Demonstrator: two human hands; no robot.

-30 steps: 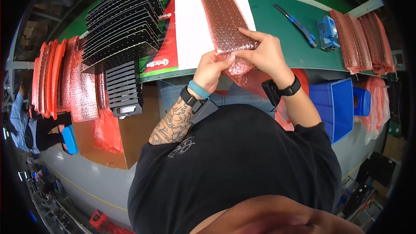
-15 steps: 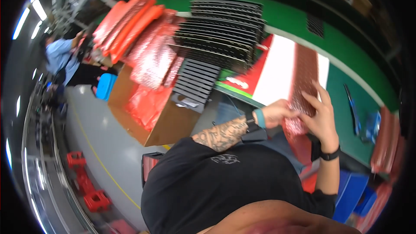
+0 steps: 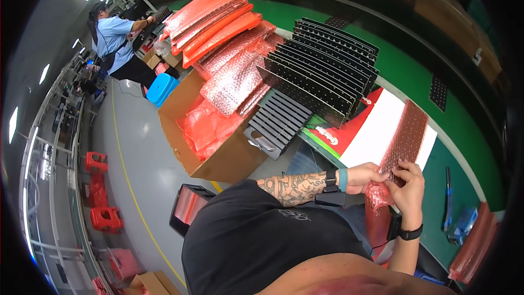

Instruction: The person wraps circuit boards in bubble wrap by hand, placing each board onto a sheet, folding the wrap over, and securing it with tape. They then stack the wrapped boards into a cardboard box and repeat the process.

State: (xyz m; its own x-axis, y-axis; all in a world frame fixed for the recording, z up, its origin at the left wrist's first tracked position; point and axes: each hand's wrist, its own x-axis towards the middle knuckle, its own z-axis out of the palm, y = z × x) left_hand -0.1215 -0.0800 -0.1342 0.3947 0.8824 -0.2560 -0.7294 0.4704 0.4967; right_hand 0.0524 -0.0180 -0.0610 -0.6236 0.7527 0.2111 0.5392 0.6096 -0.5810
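A long red bubble-wrap bag (image 3: 406, 128) lies across a white sheet (image 3: 375, 130) on the green bench, with a dark flat thing showing through it. Its crumpled near end hangs over the bench edge. My left hand (image 3: 362, 177) pinches the bag near that end, thumb on top. My right hand (image 3: 408, 190) grips the bag's right side just beside it, fingers bent; what lies beneath those fingertips is hidden. Left of the bag, dark boards with light dots (image 3: 322, 71) stand in a row, and a black slotted rack (image 3: 281, 123) leans near them.
A cardboard box (image 3: 229, 161) holds red bubble-wrap bags, with more piled (image 3: 218, 27) behind it. A blue-handled tool (image 3: 448, 199), a blue packet (image 3: 463, 225) and red wrapped bundles (image 3: 475, 243) lie at right. A person in blue (image 3: 114, 38) works at far left.
The whole view has shifted, so the bench sits lower and further right. My right hand's fingers, spread over the bag before, are now bent in close to my left hand.
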